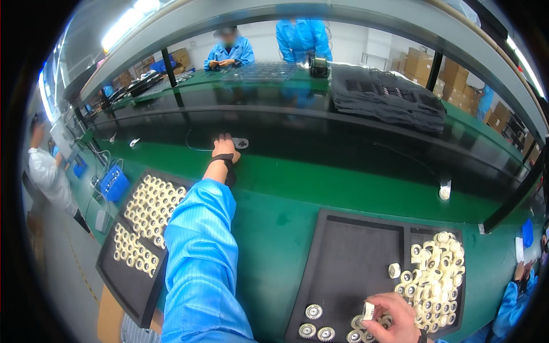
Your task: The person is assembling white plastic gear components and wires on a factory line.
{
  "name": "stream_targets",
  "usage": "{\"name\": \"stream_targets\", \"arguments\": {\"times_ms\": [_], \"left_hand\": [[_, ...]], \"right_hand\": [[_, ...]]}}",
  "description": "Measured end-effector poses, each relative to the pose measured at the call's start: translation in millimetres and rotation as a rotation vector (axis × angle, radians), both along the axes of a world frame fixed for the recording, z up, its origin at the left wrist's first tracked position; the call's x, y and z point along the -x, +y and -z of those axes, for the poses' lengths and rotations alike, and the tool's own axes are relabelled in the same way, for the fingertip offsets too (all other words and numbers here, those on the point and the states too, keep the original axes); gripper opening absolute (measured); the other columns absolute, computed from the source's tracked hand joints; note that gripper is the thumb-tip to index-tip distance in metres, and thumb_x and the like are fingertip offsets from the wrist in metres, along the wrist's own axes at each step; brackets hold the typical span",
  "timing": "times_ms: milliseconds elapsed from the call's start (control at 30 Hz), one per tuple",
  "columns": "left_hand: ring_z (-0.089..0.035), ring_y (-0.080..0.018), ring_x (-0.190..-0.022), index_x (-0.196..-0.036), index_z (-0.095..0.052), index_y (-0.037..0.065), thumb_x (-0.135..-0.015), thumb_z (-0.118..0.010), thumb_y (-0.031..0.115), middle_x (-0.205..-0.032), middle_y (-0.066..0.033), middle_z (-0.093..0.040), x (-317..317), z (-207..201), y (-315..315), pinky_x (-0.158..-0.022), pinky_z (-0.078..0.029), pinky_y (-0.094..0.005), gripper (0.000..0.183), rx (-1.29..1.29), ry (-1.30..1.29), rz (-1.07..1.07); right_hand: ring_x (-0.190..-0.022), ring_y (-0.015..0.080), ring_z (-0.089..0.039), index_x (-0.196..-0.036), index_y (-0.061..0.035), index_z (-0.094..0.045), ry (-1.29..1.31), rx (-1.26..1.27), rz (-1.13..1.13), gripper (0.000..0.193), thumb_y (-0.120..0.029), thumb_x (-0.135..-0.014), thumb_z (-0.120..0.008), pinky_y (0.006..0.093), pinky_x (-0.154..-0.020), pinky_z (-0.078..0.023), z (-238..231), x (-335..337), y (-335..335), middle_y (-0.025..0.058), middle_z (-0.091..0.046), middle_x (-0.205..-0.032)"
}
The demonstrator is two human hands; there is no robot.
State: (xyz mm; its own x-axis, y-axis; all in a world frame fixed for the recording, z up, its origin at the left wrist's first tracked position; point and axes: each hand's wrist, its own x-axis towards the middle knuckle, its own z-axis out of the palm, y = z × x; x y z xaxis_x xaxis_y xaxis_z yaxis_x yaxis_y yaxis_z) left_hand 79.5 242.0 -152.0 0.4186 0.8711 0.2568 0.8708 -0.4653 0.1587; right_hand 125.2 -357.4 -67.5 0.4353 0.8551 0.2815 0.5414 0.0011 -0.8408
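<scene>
My left arm in a blue sleeve reaches far across the green table. At its end my left hand (225,147) lies over a small grey device with dark buttons (242,143), its fingers stretched forward and hiding the device's left part. Low on the right, my right hand (397,318) pinches a cream toothed gear (368,311) on edge between thumb and finger. Beneath it is a black divided tray (354,251). Several gears (313,311) lie flat in its left compartment, some partly under my right hand. A heap of gears (437,274) fills the right compartment.
Left of my arm, another black tray (128,297) holds rows of gears. Beyond it stands a blue bin (112,183). A small white object (445,190) lies at right. A dark raised ledge (286,123) crosses behind; black sheets (383,94) and co-workers (229,52) are past it.
</scene>
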Motion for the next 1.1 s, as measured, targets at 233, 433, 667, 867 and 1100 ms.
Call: {"name": "stream_targets", "arguments": {"times_ms": [233, 433, 667, 867, 1100], "left_hand": [[-0.032, -0.0352, -0.136, -0.143, -0.035, 0.010, -0.085, -0.059, 0.023, -0.144, -0.0151, -0.040, -38, 11, 27, -0.106, -0.035, -0.0485, 0.064, 0.190, 0.044, 0.148], [-0.053, -0.0321, -0.120, -0.136, -0.044, -0.001, -0.069, -0.076, 0.030, -0.130, -0.0219, -0.054, -37, 1, 7, -0.102, -0.041, -0.0347, 0.081, 0.214, -0.027, 0.332], [-0.060, -0.0297, -0.112, -0.129, -0.053, 0.000, -0.071, -0.077, 0.020, -0.119, -0.0198, -0.062, -32, -11, -31, -0.097, -0.046, -0.0340, 0.066, 0.203, -0.103, 0.304], [-0.058, -0.0317, -0.114, -0.129, -0.051, -0.003, -0.069, -0.079, 0.029, -0.121, -0.0218, -0.061, -33, 2, -56, -0.098, -0.045, -0.0349, 0.074, 0.308, -0.196, 0.371], [-0.063, -0.0324, -0.101, -0.117, -0.062, 0.005, -0.061, -0.084, 0.029, -0.107, -0.0180, -0.067, -43, -15, -87, -0.089, -0.050, -0.0385, 0.065, 0.116, -0.049, 0.441]], "right_hand": [[-0.080, 0.0209, -0.060, -0.111, 0.0007, -0.061, 0.006, 0.110, -0.028, 0.038, -0.003, -0.075, -0.072, 0.0287, -0.068, -0.048, -4, -5, 3, 0.0153, -0.061, -0.106], [-0.081, 0.0220, -0.060, -0.111, 0.0011, -0.061, 0.001, 0.104, -0.021, 0.038, -0.002, -0.074, -0.072, 0.0294, -0.070, -0.049, -3, -4, 5, 0.0159, -0.061, -0.107], [-0.078, 0.0190, -0.060, -0.112, 0.0000, -0.061, -0.008, 0.078, -0.005, 0.038, -0.002, -0.075, -0.072, 0.0279, -0.068, -0.049, -3, 0, 3, 0.0135, -0.061, -0.104], [-0.071, 0.0144, -0.058, -0.111, 0.0010, -0.062, -0.066, -0.002, -0.006, 0.037, -0.002, -0.075, -0.072, 0.0253, -0.060, -0.046, 2, 2, 5, 0.0103, -0.061, -0.098], [-0.070, 0.0121, -0.062, -0.111, 0.0008, -0.061, -0.146, -0.046, -0.061, 0.040, -0.005, -0.075, -0.077, 0.0231, -0.059, -0.051, 16, 1, -5, 0.0110, -0.062, -0.096]]}}
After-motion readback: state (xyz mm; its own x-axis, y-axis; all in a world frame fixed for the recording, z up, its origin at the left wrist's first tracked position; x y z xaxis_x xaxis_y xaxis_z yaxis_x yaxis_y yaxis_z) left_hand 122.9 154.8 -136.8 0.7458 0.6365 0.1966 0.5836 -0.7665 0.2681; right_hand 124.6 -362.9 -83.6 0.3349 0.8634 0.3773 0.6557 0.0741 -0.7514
